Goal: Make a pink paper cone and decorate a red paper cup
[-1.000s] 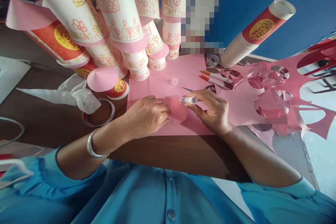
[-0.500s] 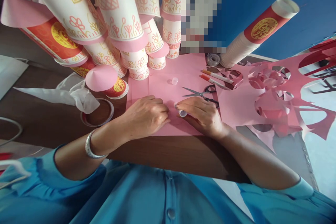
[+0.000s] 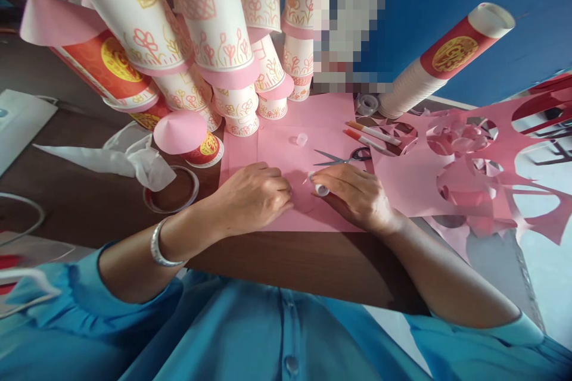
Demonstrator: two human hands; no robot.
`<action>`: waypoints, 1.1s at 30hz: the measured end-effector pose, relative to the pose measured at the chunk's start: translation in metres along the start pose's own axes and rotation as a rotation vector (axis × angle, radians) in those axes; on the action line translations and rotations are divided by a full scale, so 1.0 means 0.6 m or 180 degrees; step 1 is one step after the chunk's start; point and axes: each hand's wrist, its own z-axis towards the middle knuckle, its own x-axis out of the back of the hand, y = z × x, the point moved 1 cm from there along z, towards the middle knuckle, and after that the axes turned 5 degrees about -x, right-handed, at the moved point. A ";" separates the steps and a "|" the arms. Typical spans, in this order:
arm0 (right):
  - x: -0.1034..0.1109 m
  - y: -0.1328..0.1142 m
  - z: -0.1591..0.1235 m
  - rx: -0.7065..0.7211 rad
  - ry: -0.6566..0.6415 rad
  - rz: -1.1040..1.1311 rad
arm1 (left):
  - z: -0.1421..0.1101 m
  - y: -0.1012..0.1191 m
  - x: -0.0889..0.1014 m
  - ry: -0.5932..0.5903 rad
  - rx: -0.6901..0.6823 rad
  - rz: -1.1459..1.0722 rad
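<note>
In the head view, my right hand (image 3: 355, 193) is closed around a small white glue stick (image 3: 322, 190), its round end facing me. A short line of white shows by its tip, over the pink paper. My left hand (image 3: 257, 193) lies to the left, fingers curled down onto pink paper (image 3: 308, 214); its fingertips are hidden beneath the hand. Beyond both hands a translucent white cap (image 3: 301, 139) lies on the pink sheet (image 3: 277, 146). Scissors (image 3: 333, 159) with dark handles rest just past my right hand, blades apart.
Stacked decorated paper cups (image 3: 223, 41) with pink paper tops tower at the back left. A small cup with a pink cone (image 3: 181, 131), a tape roll (image 3: 194, 184) and white tissue (image 3: 152, 169) stand nearer. Rightward are markers (image 3: 373, 134), a cup stack (image 3: 409, 86) and cut pink scraps (image 3: 415, 175).
My right hand has moved slightly right with the glue stick, widening the gap to my left hand. The whole view has shifted a little; my left hand keeps its curled pose.
</note>
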 end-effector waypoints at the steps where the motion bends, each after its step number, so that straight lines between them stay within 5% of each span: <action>1: 0.003 0.000 0.002 -0.0156 0.0072 -0.0051 | 0.000 0.000 0.000 0.0011 0.0017 -0.0022; 6: 0.017 -0.003 0.010 -0.0824 0.0457 -0.0143 | 0.000 -0.002 -0.003 0.0007 0.0096 -0.0117; 10: 0.008 -0.012 0.013 -0.1163 0.0364 0.0138 | 0.001 -0.001 -0.001 0.0074 0.0083 -0.0098; 18: -0.024 -0.020 0.018 -0.0743 0.0182 0.0336 | 0.004 0.000 0.007 0.0119 0.0028 -0.0007; 33: -0.018 -0.004 0.020 -0.0780 0.0121 -0.0185 | 0.002 -0.004 0.001 0.0119 0.0067 -0.0044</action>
